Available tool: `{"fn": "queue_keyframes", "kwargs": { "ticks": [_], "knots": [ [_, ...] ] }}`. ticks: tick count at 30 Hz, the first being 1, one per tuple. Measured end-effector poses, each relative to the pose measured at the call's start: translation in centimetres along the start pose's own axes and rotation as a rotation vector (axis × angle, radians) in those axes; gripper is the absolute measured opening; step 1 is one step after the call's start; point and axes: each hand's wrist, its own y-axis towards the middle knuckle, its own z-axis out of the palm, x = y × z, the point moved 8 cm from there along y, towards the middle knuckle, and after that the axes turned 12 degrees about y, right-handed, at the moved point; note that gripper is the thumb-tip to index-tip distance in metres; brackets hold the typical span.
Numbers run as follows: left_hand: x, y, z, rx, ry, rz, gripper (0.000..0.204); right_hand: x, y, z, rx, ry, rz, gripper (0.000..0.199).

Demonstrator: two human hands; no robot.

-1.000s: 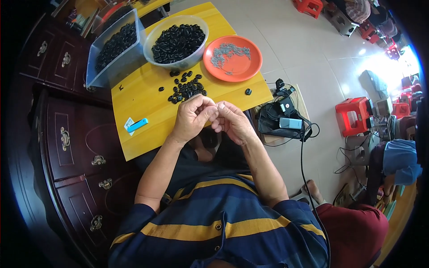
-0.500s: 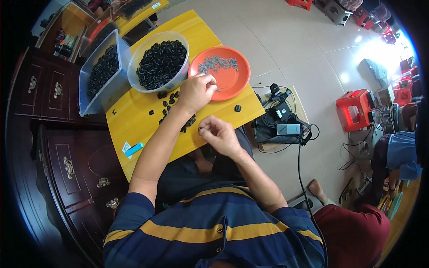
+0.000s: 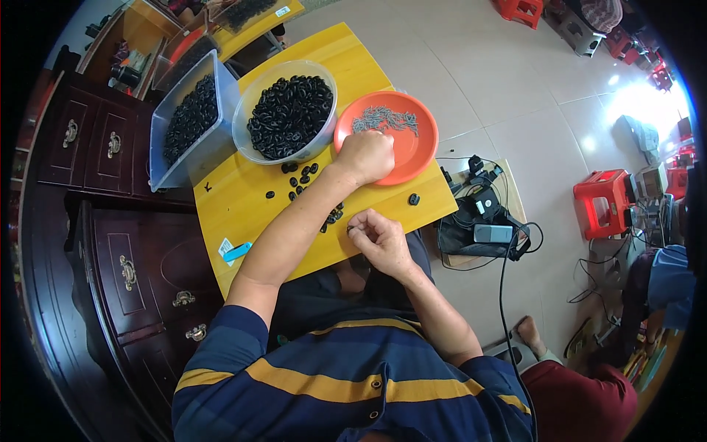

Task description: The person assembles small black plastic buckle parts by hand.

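Observation:
My left hand [image 3: 366, 157] is closed over the near left part of an orange plate [image 3: 421, 160], which holds a heap of small thin grey pieces [image 3: 383, 119]. Its fingertips are hidden beneath the hand. Close to the near edge of the yellow table [image 3: 309, 254], my right hand [image 3: 383, 243] pinches a small dark piece, mostly covered by thumb and finger. Between my left forearm and right hand lie several loose small black oval pieces [image 3: 333, 215]. Another black oval piece [image 3: 414, 200] sits alone below the plate.
A round clear tub [image 3: 241, 140] and a bluish rectangular bin [image 3: 210, 151], both full of black pieces, stand left of the plate. A light-blue tool [image 3: 237, 252] lies beside my left forearm. Right of the table are a black bag with cables [image 3: 464, 239] and a red stool [image 3: 600, 202].
My left hand has turned knuckles-up and reached farther over the plate, onto the grey pieces' near side. My right hand keeps its pinch. The whole view has shifted slightly.

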Motion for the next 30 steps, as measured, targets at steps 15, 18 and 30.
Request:
{"fn": "queue_keyframes", "kwargs": {
  "ticks": [15,18,30],
  "knots": [
    [3.4,-18.8,-3.9,-0.332,-0.897,-0.293,0.005,-1.7,0.2,0.7,-0.105,0.18,0.062,0.013],
    [4.8,-22.1,-2.4,-0.353,-0.996,-0.364,0.01,-1.7,0.0,2.8,-0.072,0.188,0.023,0.013],
    [5.4,-24.5,-0.1,-0.443,-1.003,-0.384,0.021,-4.5,-0.1,4.6,-0.034,0.214,0.116,0.012]
  ]
}}
